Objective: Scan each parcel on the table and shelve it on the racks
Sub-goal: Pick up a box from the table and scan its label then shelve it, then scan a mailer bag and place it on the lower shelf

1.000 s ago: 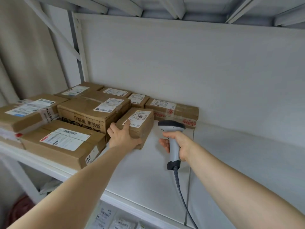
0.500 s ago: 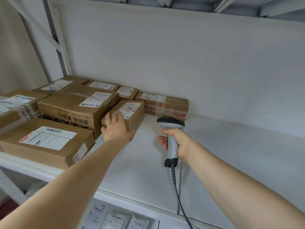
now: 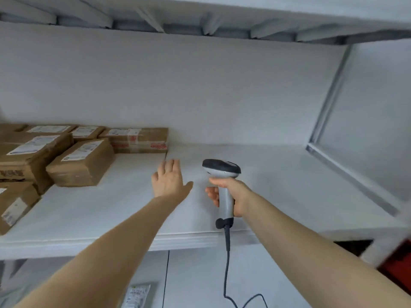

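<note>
The left hand (image 3: 170,181) hovers with fingers spread, holding nothing, above the white shelf (image 3: 278,185); the small parcel (image 3: 83,162) sits apart at left among boxes; the right hand (image 3: 233,194) grips the scanner (image 3: 222,174)

A white back wall (image 3: 200,85) fills the middle of the view under soft, even light with no hard shadows. At 12 o'clock runs the grey underside of the upper shelf (image 3: 200,30), crossed by slanted ribs. The white shelf board (image 3: 289,185) spreads from 9 to 4 o'clock. A grey metal upright (image 3: 329,96) rises at 2 o'clock, just beside a pale side panel (image 3: 373,107). At 4 o'clock sits something red (image 3: 398,270), too blurred to identify
</note>
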`<state>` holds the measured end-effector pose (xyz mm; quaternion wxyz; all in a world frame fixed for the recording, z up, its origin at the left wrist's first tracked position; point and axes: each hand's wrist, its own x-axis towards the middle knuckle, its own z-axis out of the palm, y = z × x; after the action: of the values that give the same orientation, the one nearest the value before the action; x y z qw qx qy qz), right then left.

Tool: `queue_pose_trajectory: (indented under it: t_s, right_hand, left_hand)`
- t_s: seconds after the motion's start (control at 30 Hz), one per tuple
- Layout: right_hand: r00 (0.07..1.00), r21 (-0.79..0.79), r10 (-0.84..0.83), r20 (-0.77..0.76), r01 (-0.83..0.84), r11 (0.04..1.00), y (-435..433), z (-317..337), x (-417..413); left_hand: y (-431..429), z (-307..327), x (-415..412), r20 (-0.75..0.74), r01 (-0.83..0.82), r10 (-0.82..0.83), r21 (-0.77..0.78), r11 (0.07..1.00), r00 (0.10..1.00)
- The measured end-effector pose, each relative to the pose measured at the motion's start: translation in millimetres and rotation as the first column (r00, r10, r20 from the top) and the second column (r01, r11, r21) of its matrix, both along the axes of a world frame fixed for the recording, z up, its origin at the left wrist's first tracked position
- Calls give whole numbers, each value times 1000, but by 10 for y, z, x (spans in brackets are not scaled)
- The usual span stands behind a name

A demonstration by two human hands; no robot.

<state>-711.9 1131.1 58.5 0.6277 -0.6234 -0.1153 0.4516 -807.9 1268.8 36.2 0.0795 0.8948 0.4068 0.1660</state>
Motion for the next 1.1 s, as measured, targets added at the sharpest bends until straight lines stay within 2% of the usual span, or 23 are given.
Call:
queue_pose_trajectory:
  t_s: [0.13,0.23,0.33,0.5,0.63,0.83,1.0,1.1]
  right_hand:
    - [986,48,-165,11,164,985,-1395,-107,362]
    - [957,46,-287,46,285,958,-2465,-239,564]
    - [897,71,-441,8,440,895,-3456,-338,709]
    - [761,75,-649,1,647,759,-4884,-441,961]
    - [603,72,-798,-27,797,600,-5866,-582,1120]
    - [375,14,-923,-83,927,375,-7174,-797,1575]
    - [194,-39,-978,-77,980,197,-8149,-748,2202]
    - [86,-36,-993,-84,995,89,-8615,-655,2553]
  left_hand:
    - [-1270,-107,630,-62,237,-235,14,972,970]
    - [-2263,-226,1061,-113,423,-419,20,906,901]
    - [-3213,-326,1432,-130,591,-587,-12,807,799]
    - [-4620,-361,1973,-175,808,-797,-20,589,577]
    - [-5570,-462,2457,-177,900,-892,-57,431,416]
    - [-6918,-760,3374,-159,964,-967,-147,222,198]
    - [-7957,-854,4244,-113,963,-989,-241,120,95]
    - [-8449,-853,4719,-76,953,-995,-288,89,70]
